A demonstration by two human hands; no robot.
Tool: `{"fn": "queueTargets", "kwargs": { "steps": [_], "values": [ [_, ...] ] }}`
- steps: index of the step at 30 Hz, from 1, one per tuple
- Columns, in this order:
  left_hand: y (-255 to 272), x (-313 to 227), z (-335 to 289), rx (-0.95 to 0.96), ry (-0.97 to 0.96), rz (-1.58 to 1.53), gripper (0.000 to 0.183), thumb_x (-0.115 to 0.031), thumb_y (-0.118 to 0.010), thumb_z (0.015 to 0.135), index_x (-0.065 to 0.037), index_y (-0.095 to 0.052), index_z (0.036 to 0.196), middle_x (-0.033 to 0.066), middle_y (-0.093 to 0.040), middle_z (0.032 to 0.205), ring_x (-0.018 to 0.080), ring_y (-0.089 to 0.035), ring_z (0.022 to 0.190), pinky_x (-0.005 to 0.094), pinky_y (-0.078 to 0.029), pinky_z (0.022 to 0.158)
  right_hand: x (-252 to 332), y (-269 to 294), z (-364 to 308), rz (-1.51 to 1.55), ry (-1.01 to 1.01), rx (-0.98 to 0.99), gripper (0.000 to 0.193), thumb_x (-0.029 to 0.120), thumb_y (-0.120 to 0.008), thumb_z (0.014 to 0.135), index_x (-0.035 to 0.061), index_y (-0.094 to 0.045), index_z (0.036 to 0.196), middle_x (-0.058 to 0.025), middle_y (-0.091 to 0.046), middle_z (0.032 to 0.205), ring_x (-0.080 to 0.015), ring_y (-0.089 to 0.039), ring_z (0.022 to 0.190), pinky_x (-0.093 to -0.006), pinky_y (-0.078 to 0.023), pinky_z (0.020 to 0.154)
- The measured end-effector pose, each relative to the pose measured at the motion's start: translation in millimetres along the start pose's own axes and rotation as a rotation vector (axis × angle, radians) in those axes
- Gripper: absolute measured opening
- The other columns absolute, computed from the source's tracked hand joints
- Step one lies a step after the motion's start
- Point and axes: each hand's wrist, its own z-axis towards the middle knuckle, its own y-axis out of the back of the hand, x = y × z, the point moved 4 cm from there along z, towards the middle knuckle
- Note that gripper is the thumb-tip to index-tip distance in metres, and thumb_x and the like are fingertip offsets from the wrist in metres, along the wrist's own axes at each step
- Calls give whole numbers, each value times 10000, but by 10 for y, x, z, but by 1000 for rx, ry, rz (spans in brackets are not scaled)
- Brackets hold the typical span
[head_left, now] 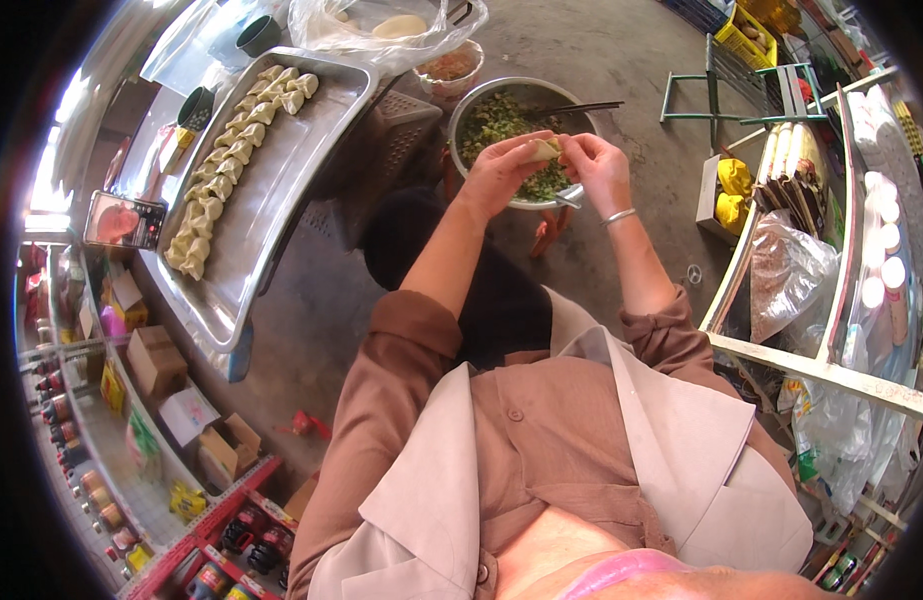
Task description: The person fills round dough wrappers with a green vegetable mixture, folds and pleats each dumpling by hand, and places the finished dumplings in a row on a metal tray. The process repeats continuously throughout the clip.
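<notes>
Over a metal bowl (461, 112) of chopped green filling (496, 122), both my hands hold one pale dumpling (547, 150). My left hand (503, 172) cups it from the left, fingers curled round it. The fingertips of my right hand (595, 170) pinch its right end. A dark pair of chopsticks (591, 106) rests in the bowl, sticking out over its right rim. To the left, a large metal tray (281, 190) carries rows of shaped dumplings (221, 170) along its left side.
A clear plastic bag (371, 40) with dough lies behind the tray, beside a tub of orange-brown food (451, 66). Shelves of bottles and boxes (157, 360) stand at left. A folding chair (736, 90) and a rack with packages (781, 270) are at right. A phone (124, 220) leans by the tray.
</notes>
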Motion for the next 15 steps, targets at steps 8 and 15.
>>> {"fn": "queueTargets", "kwargs": {
  "steps": [8,15],
  "values": [
    [-41,-4,-9,-35,-44,96,328,-120,-604,938,43,-616,1223,124,-657,1168,187,-643,1037,301,-509,935,201,-58,-101,-264,292,-131,191,229,-671,912,40,-696,920,-38,-640,633,-75,-605,539,-233,-456,499],
    [-29,-6,-17,-88,-105,268,315,-121,-599,942,45,-630,1208,112,-679,1118,153,-644,1002,278,-508,910,232,-140,-173,-412,504,-178,167,236,-659,905,71,-685,920,-108,-653,687,-210,-643,578,-323,-488,536]
  ]
}}
